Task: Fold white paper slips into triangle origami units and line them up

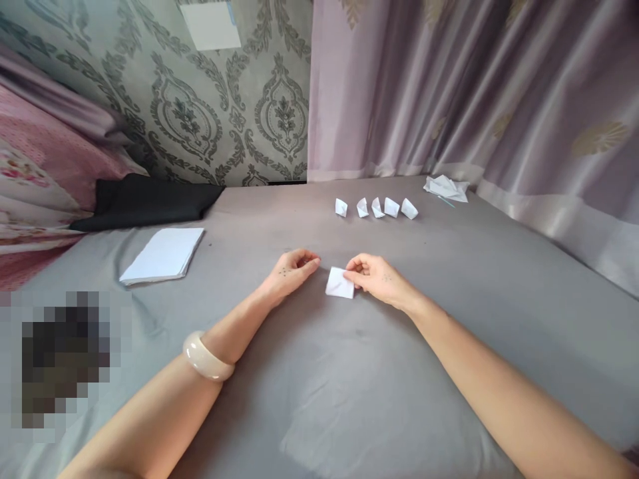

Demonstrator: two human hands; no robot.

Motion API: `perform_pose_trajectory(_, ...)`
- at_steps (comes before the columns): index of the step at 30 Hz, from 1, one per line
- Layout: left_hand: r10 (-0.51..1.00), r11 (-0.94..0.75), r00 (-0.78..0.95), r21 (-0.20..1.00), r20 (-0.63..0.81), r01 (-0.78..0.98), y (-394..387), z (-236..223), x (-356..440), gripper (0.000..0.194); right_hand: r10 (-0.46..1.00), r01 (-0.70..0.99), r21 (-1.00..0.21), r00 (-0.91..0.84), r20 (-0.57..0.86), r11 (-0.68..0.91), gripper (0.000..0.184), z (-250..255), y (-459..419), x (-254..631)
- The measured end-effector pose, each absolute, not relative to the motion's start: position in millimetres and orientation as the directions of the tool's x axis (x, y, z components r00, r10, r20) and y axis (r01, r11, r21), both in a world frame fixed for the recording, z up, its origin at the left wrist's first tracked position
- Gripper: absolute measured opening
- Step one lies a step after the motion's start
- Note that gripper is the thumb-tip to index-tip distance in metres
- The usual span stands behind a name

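A small folded paper square (339, 283), white with a faint crease, is pinched at its upper right corner between the thumb and fingers of my right hand (375, 278). It is just above or on the grey sheet; which of the two I cannot tell. My left hand (294, 269) is to the left of the square, apart from it. Its fingers are curled in and the thumb lies along them, with nothing showing in the grip. Beyond the hands several small folded paper pieces (392, 207) stand in a row.
A stack of white paper (164, 255) lies at the left, in front of a black cloth (154, 199). Loose white papers (446, 187) and a thin pale-blue stick (446, 201) are at the far right, by the curtain (399, 86). Grey fabric (379, 372) covers the surface.
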State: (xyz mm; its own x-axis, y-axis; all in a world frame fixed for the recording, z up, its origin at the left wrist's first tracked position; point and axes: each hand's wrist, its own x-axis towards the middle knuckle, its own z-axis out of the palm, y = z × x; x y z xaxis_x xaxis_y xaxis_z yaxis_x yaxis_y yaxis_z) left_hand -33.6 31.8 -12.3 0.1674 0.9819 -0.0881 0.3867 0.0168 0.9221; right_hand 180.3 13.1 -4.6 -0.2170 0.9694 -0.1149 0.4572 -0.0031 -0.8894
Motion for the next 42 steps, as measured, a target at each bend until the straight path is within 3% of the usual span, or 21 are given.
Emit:
perform_pose_trajectory(2, 0.986, 0.011, 0.155, 0.963, -0.055, 0.27, 30, -8, -32, 0.041, 0.967, 0.237, -0.965, -0.198, -0.159, -0.11, 0.021, -4, 12, 178)
perform_pose_trajectory(5, 0.979, -0.065, 0.202, 0.984, 0.031, 0.164, 27, -3, -29, 0.041, 0.958, -0.016, -0.98, -0.213, -0.193, -0.201, 0.02, -3, 10, 174)
perform_pose_trajectory(9, 0.96, -0.141, 0.267, 0.972, 0.087, 0.19, 25, -5, -25, 0.037, 0.949, -0.169, -0.953, -0.236, -0.21, -0.253, 0.022, -6, 6, 169)
perform_pose_trajectory(14, 0.956, -0.205, 0.259, 0.945, 0.137, 0.255, 23, -7, -22, 0.024, 0.964, -0.099, -0.977, -0.207, -0.167, -0.19, 0.027, -12, 5, 165)
perform_pose_trajectory(17, 0.907, -0.417, 0.251, 0.805, 0.338, 0.423, 22, -7, -23, 0.015, 0.996, 0.162, -0.984, -0.069, 0.063, 0.073, 0.028, -15, 7, 165)
perform_pose_trajectory(20, 0.734, -0.665, 0.353, 0.508, 0.58, 0.548, 22, -8, -26, 0.009, 0.893, 0.472, -0.775, -0.067, 0.444, 0.421, 0.028, -16, 7, 169)
perform_pose_trajectory(23, 0.566, -0.766, 0.482, 0.212, 0.669, 0.607, 23, -11, -29, 0.012, 0.755, 0.636, -0.493, -0.227, 0.615, 0.594, 0.015, -15, 5, 172)
perform_pose_trajectory(26, 0.485, -0.778, 0.563, 0.037, 0.669, 0.627, 23, -14, -31, 0.013, 0.696, 0.744, -0.285, -0.32, 0.643, 0.605, 0.02, -15, 1, 173)
perform_pose_trajectory(30, 0.454, -0.761, 0.622, -0.086, 0.637, 0.643, 24, -17, -30, 0.017, 0.65, 0.816, -0.053, -0.418, 0.635, 0.576, 0.024, -15, -2, 171)
perform_pose_trajectory(34, 0.463, -0.756, 0.715, -0.187, 0.524, 0.627, 24, -16, -27, 0.025, 0.681, 0.823, 0.085, -0.518, 0.517, 0.562, 0.027, -16, -5, 166)
perform_pose_trajectory(36, 0.48, -0.772, 0.763, -0.206, 0.433, 0.602, 22, -15, -26, 0.029, 0.735, 0.835, 0.046, -0.507, 0.449, 0.548, 0.027, -18, -6, 166)
perform_pose_trajectory(38, 0.516, -0.779, 0.779, -0.183, 0.357, 0.6, 18, -15, -26, 0.03, 0.803, 0.846, -0.097, -0.454, 0.386, 0.525, 0.024, -18, -7, 167)
perform_pose_trajectory(40, 0.572, -0.771, 0.756, -0.105, 0.32, 0.628, 15, -15, -27, 0.029, 0.861, 0.826, -0.285, -0.398, 0.318, 0.487, 0.019, -18, -7, 169)
perform_pose_trajectory(42, 0.647, -0.744, 0.698, 0.055, 0.308, 0.666, 13, -15, -29, 0.028, 0.897, 0.787, -0.435, -0.353, 0.265, 0.438, 0.016, -18, -6, 171)
